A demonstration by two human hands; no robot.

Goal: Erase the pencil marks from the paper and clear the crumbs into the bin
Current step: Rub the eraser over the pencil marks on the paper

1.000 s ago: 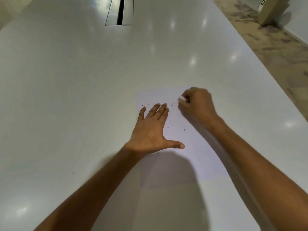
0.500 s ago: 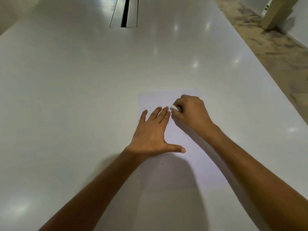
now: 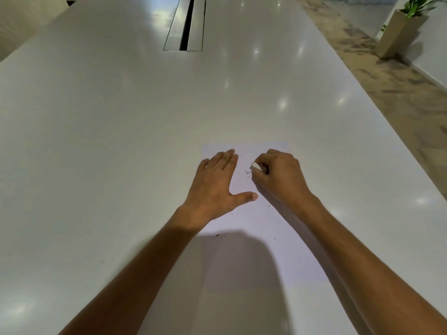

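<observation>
A white sheet of paper lies flat on the glossy white table. My left hand presses flat on the sheet's left part, fingers together and thumb spread out. My right hand is closed around a small white eraser, whose tip touches the paper near the sheet's far edge. Dark eraser crumbs lie just left of the eraser, and more crumbs are scattered lower down the sheet. No bin is in view.
A long cable slot with metal flaps is set into the table far ahead. The table's right edge runs diagonally beside a patterned floor. A tall beige planter with a green plant stands at the far right.
My right hand slid the eraser left against my left fingertips, then back right a little. My left hand has stayed pressed on the paper. The camera tilted up slightly.
</observation>
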